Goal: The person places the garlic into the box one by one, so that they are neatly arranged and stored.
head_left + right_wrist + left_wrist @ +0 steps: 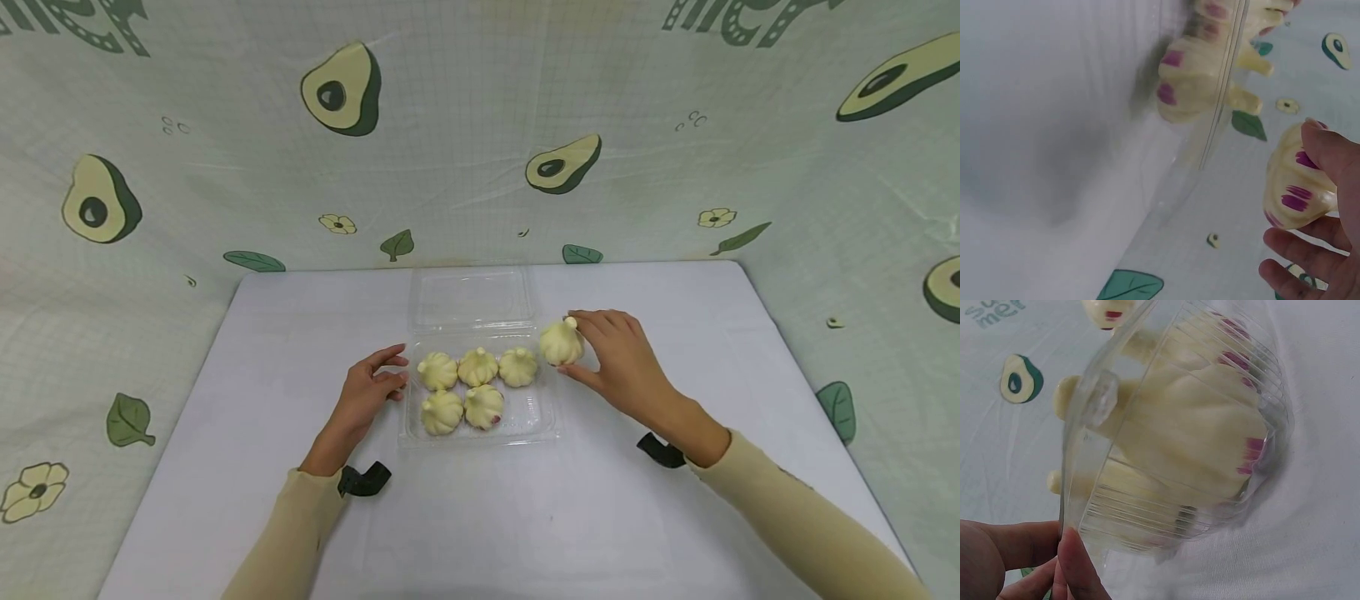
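A clear plastic clamshell container (534, 414) lies with its lid folded back on the white table. Several pale garlic bulbs (442, 412) sit in it, three in the back row and two in front at the left and middle. My left hand (370, 390) pinches the container's left rim between thumb and fingers, plain in the left wrist view. Above the container's back right corner, my right hand (626, 362) holds another garlic bulb (561, 342) between thumb and fingers. Purple marks show on this held bulb (1297, 181) in the right wrist view.
The raised lid (471, 298) lies flat behind the base. White cloth covers the table (300, 333). A curtain with printed avocados (450, 100) hangs behind and along both sides. Black straps (365, 480) are on both wrists.
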{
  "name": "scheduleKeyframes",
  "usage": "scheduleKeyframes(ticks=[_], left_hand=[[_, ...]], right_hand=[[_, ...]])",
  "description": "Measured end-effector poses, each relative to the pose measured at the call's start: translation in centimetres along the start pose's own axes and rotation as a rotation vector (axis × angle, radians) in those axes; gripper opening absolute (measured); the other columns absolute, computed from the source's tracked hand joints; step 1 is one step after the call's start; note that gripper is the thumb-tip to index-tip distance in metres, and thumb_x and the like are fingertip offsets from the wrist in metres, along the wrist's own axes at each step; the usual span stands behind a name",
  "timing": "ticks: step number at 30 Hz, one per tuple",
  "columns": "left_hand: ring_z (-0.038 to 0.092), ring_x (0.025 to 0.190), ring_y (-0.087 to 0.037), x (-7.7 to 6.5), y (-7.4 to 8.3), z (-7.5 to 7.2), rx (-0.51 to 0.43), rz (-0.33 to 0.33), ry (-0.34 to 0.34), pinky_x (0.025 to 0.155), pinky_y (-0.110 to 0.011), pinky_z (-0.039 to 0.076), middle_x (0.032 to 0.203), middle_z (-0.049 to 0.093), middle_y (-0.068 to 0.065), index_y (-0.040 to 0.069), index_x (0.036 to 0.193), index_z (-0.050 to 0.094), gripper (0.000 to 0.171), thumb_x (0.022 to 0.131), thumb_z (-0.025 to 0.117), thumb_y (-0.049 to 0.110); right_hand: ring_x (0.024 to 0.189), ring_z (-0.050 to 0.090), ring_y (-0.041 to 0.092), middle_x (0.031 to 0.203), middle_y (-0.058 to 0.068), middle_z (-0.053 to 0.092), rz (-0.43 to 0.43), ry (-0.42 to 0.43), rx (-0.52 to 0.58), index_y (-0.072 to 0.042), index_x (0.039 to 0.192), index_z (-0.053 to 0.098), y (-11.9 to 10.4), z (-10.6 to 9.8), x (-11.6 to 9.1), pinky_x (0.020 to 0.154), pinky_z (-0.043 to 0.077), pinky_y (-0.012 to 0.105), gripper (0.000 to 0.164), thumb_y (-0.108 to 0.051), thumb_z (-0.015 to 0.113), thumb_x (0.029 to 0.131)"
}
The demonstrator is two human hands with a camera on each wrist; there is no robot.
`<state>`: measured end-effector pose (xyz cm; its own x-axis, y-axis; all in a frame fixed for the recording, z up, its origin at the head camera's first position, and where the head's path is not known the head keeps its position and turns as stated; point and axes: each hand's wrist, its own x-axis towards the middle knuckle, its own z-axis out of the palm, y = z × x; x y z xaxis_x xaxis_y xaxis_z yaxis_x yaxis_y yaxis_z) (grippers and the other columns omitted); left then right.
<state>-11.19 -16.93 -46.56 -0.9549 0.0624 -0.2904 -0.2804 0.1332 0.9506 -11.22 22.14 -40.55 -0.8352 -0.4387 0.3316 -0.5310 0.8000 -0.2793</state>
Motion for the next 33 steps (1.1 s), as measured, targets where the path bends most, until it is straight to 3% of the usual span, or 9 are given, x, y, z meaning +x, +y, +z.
scheduleKeyframes(ticks=[11,21,33], left_hand=[[0.063,0.084,-0.004,0.0,0.0,0.0,0.004,0.0,-0.003,0.069,-0.021,0.056,0.131,0.056,-0.015,0.002,0.156,0.049,0.054,0.104,0.06,-0.003],[0.063,0.085,-0.004,0.1,0.0,0.0,0.008,0.002,-0.004,0.069,-0.021,0.056,0.13,0.057,-0.015,0.001,0.156,0.049,0.054,0.104,0.061,-0.003],[0.065,0.089,-0.005,0.1,0.1,-0.2,0.001,-0.021,-0.007,0.071,-0.021,0.057,0.132,0.057,-0.016,0.001,0.156,0.049,0.052,0.105,0.061,0.0]], right_hand=[[0.122,0.059,0.034,0.135,0.012,0.068,-0.131,-0.015,0.036,-0.001,0.135,0.066,-2.5,1.3,-0.9,0.109,0.042,0.055,0.072,-0.034,0.096,0.079],[0.117,0.061,0.032,0.122,0.008,0.071,-0.172,-0.066,0.047,-0.003,0.131,0.067,-3.4,2.7,-1.5,0.109,0.044,0.055,0.068,-0.03,0.098,0.076],[0.115,0.062,0.029,0.123,0.004,0.073,-0.213,-0.084,0.045,-0.006,0.131,0.068,-3.8,3.2,-1.4,0.109,0.043,0.052,0.068,-0.024,0.099,0.074]])
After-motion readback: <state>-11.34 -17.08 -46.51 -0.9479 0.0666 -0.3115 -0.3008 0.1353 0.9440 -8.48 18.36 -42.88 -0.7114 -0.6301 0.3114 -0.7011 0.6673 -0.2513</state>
